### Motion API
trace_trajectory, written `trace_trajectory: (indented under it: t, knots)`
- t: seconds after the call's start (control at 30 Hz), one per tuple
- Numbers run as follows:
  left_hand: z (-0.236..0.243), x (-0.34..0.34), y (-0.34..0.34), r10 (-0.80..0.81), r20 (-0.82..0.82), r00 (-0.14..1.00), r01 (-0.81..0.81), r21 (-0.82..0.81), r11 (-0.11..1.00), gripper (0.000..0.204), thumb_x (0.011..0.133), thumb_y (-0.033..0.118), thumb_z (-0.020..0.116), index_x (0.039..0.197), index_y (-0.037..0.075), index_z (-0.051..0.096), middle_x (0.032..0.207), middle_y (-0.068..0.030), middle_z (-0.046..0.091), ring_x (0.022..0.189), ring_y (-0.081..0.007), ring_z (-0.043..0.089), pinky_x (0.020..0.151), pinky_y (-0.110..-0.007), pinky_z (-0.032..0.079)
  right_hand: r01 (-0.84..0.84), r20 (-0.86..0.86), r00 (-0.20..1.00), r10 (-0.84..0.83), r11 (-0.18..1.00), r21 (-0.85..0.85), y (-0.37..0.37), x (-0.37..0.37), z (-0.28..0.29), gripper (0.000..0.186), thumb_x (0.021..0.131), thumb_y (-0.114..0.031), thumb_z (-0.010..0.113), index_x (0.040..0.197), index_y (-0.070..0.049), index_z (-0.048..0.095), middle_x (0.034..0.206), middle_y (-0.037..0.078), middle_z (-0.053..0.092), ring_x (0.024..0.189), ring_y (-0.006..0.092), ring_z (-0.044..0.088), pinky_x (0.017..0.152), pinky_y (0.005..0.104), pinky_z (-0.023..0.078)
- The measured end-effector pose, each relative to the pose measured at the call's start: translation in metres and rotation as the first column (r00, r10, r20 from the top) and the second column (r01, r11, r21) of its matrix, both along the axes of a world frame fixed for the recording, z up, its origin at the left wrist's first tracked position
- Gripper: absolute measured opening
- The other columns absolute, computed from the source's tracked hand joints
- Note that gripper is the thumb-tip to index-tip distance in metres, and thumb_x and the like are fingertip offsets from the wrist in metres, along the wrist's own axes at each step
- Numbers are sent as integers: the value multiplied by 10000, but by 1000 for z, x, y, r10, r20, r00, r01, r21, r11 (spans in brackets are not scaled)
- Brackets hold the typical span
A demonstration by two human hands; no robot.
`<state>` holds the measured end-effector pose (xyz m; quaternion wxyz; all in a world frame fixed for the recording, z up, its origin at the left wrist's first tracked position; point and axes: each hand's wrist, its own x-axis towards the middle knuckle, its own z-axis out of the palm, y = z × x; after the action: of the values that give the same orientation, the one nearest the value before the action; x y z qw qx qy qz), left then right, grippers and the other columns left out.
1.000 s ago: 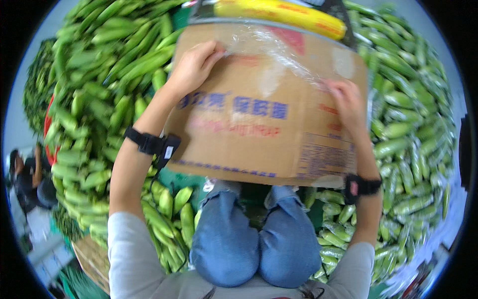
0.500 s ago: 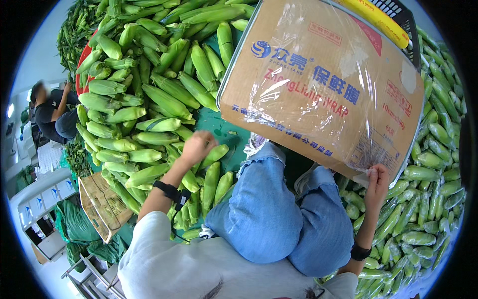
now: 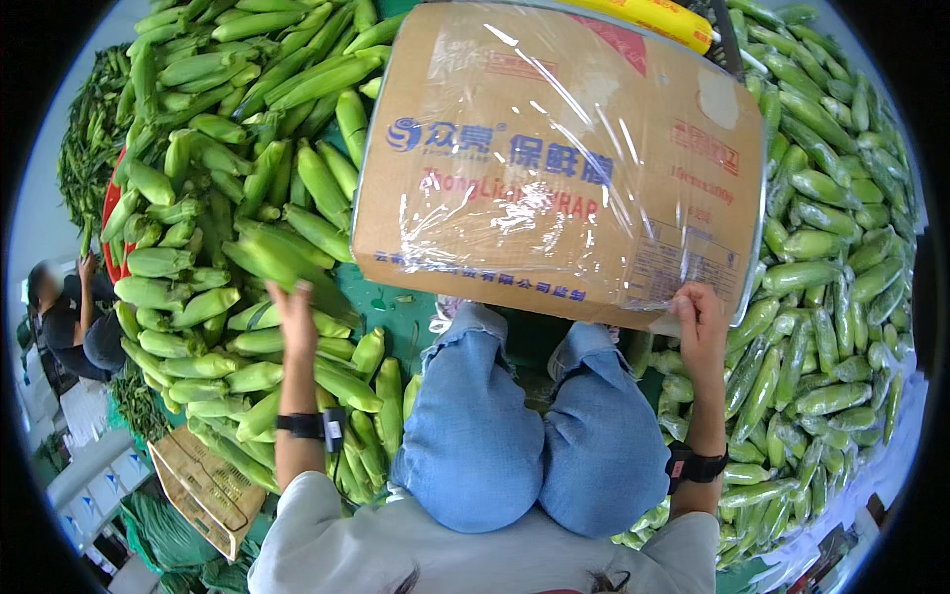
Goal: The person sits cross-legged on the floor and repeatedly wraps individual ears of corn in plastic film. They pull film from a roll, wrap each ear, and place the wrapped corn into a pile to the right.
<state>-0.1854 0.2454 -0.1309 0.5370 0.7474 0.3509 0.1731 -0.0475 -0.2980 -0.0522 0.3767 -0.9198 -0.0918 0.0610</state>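
Note:
An ear of corn in green husk (image 3: 272, 257), blurred by motion, is at the fingertips of my left hand (image 3: 295, 309), over the heap of unwrapped corn (image 3: 178, 292) on the left. My fingers seem closed around its near end. My right hand (image 3: 700, 319) pinches the edge of clear cling film (image 3: 683, 305) at the near right corner of the cardboard-topped board (image 3: 475, 262). The film lies stretched and wrinkled over the brown cardboard, in front of my knees. No corn lies on the cardboard.
Film-wrapped ears of corn (image 3: 831, 272) are piled along the right. A yellow tube-like roll (image 3: 653, 20) lies behind the board, beside a black crate (image 3: 727, 45). At the left are a tan basket (image 3: 203, 495), green sacks (image 3: 173, 535) and another person (image 3: 74, 317).
The view has shifted to the right. My left hand has moved further left over the heap and now has an ear of corn at its fingers. My right hand stays at the film's edge.

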Motion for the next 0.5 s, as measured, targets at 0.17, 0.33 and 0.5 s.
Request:
trace_trajectory:
  t: [0.17,0.33,0.5]
  knots:
    - [126,110,-63,-503,114,857,493,110,863,753,801,108,739,1425,59,320,1174,-142,580,1029,-280,628,890,-424,527,0,-8,1000,-1,998,-64,6,1,3,106,934,-122,540,976,-55,611,847,83,654,824,274,605,826,374,400]
    - [147,190,-202,-899,-323,294,725,689,-10,634,685,237,815,1250,101,561,1074,-103,662,906,-290,674,774,-382,556,20,83,997,1,966,-259,14,-9,8,92,927,-112,555,997,-60,584,846,119,657,798,324,613,745,415,441]
    - [130,226,-239,-942,-302,148,782,619,-76,507,735,286,738,1188,111,593,1044,-91,632,915,-287,645,788,-413,534,228,-183,973,-137,663,713,25,-5,51,135,933,-118,575,1010,-9,555,870,105,670,801,264,673,765,407,527]
